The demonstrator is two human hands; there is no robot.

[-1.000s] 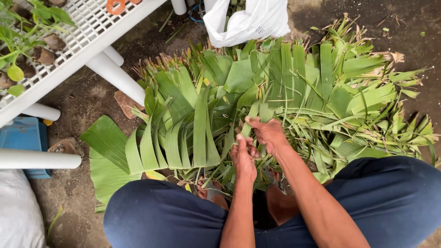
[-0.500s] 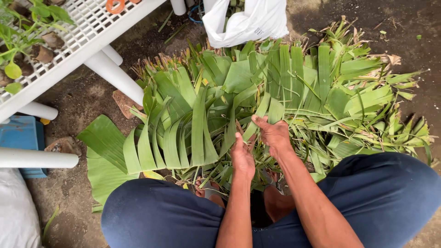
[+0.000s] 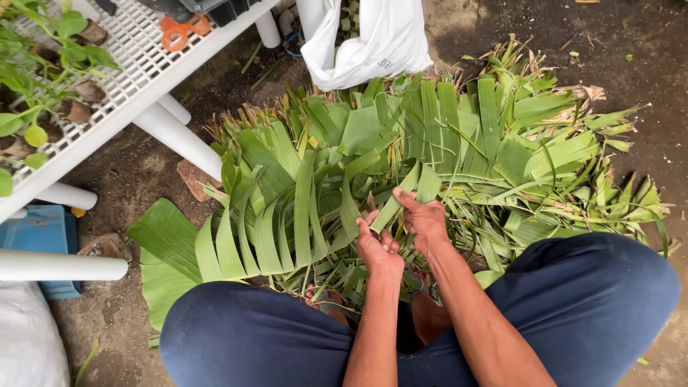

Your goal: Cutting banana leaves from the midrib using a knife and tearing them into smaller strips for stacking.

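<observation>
A wide pile of torn green banana leaf strips (image 3: 437, 154) covers the dirt ground in front of my knees. My left hand (image 3: 378, 247) and my right hand (image 3: 424, 218) meet low in the middle of the pile. Both grip the same narrow leaf strip (image 3: 401, 192), which rises between them. My dark blue trousers (image 3: 588, 301) fill the bottom of the view, knees spread to either side of my arms.
A white mesh rack (image 3: 136, 68) on thick white pipe legs (image 3: 175, 136) stands at upper left with small potted plants (image 3: 43, 86). A white plastic bag (image 3: 373, 39) sits behind the leaves. A blue box (image 3: 39, 233) and a white sack (image 3: 29, 344) lie at far left.
Both hands have lifted slightly and closed on one leaf strip, pulling it up out of the pile. The view has shifted a little.
</observation>
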